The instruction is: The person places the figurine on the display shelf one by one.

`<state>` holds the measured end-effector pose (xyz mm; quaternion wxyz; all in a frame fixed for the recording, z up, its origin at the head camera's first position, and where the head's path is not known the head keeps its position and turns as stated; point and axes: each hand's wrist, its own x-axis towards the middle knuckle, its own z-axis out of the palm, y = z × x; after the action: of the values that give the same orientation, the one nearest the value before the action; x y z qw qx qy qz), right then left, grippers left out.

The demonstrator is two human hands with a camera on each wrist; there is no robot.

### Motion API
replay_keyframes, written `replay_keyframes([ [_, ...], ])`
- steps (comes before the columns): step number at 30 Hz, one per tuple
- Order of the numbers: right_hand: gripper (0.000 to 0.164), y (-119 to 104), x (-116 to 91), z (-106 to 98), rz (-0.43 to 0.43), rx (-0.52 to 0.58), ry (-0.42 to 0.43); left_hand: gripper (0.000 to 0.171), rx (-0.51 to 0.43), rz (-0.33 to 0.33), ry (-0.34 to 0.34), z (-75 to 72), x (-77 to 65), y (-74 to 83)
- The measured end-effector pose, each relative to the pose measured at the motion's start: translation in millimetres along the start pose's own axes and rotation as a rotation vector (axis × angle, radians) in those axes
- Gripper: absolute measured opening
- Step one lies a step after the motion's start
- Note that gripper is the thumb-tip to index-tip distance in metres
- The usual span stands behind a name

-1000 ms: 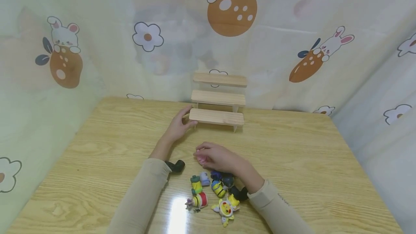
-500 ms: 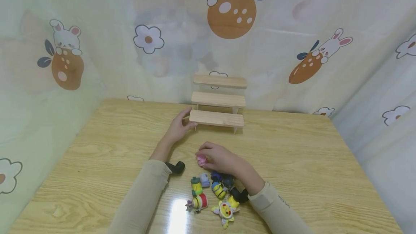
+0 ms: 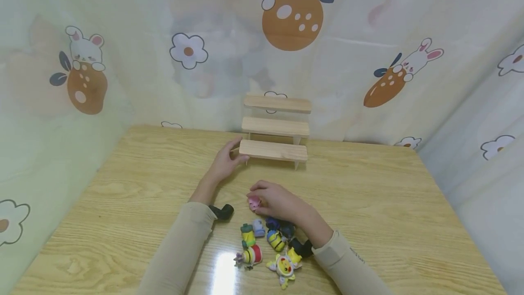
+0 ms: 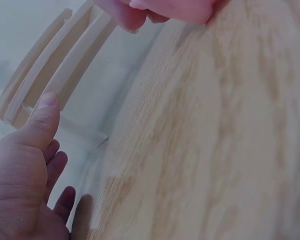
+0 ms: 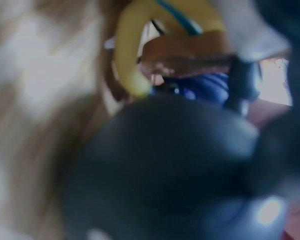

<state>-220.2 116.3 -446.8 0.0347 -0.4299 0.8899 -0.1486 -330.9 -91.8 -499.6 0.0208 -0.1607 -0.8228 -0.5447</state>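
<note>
Curled fingers and thumb on the right hand (image 3: 282, 201), set close together and pinching a small pink figure (image 3: 254, 203). To be found near the middle of the table (image 3: 368, 204), between the wooden stand (image 3: 272, 149) by the far edge and a cluster of toy figures (image 3: 276, 240) lying toward the near edge; unclear whether lifted or touching the wood. Loosely spread, at the left end of the stand's lowest step, thumb and fingers of the left hand (image 3: 223, 163): thumb in front, forefinger behind, with no sure grip to be made out.

Likely light and fairly stiff, judging by a moulded-plastic look; perhaps a little slick, hardly fragile. Best taken across the widest part of the body, thumb against two fingers, with no squeeze on any small raised parts.

Visible only from the left wrist: lower fingers hanging clear of the stand. Visible only from the head: the whole spread, from far edge to toys. Blurred and largely blocked from the right wrist by a dark rounded shape (image 5: 165, 165), with no pinch to be made out.
</note>
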Motion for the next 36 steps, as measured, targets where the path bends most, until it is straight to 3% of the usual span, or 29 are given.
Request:
replay_keyframes([
  [10, 0.039, 6.3, -1.2, -3.4, 0.035, 0.013, 0.028, 0.067, -0.041, -0.007, 0.007, 0.0, 0.9, 1.2],
  [16, 0.041, 13.0, -4.8, -14.4, 0.097, 0.039, 0.101, 0.065, -0.04, -0.007, 0.008, 1.4, 1.4, 0.3],
  [25, 0.043, 22.2, -2.6, -54.8, 0.195, 0.055, 0.274, 0.065, -0.045, -0.014, 0.017, 0.8, 2.3, -1.0],
  [36, 0.042, 42.8, 44.6, -119.4, 0.168, -0.023, 0.314, 0.068, -0.059, -0.021, 0.028, 2.4, -0.2, -2.3],
])
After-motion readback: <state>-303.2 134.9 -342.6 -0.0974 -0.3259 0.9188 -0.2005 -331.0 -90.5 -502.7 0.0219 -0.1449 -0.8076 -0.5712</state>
